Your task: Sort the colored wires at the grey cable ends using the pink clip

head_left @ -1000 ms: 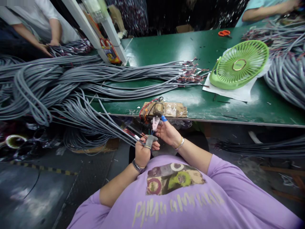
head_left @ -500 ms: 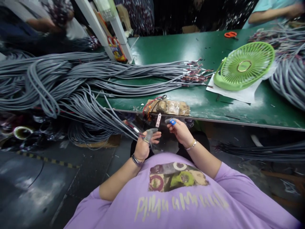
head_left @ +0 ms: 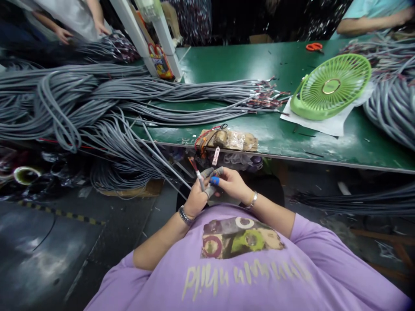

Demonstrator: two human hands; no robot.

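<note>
My left hand [head_left: 196, 198], with a grey finger cover and a wristwatch, is closed round the end of a grey cable [head_left: 175, 170] whose stripped coloured wires stick up near my fingers. My right hand [head_left: 231, 183], with a blue fingertip cover and a bracelet, is closed and pinches at that same cable end, touching my left hand. Both hands are below the front edge of the green table [head_left: 275, 144]. Just above them a small pink-white tag [head_left: 215, 156] hangs from a taped wooden block [head_left: 233, 140] with red wires on the table edge.
A large heap of grey cables [head_left: 81, 103] spills off the table's left side. A green fan [head_left: 330, 86] lies on white paper at the right, more cables [head_left: 392, 103] beyond it, orange scissors [head_left: 314, 46] at the back. Other people's hands [head_left: 63, 34] work at far left and right.
My two hands have come together; the right hand moved left and down from the hanging tag onto the cable end. The cable end now points up.
</note>
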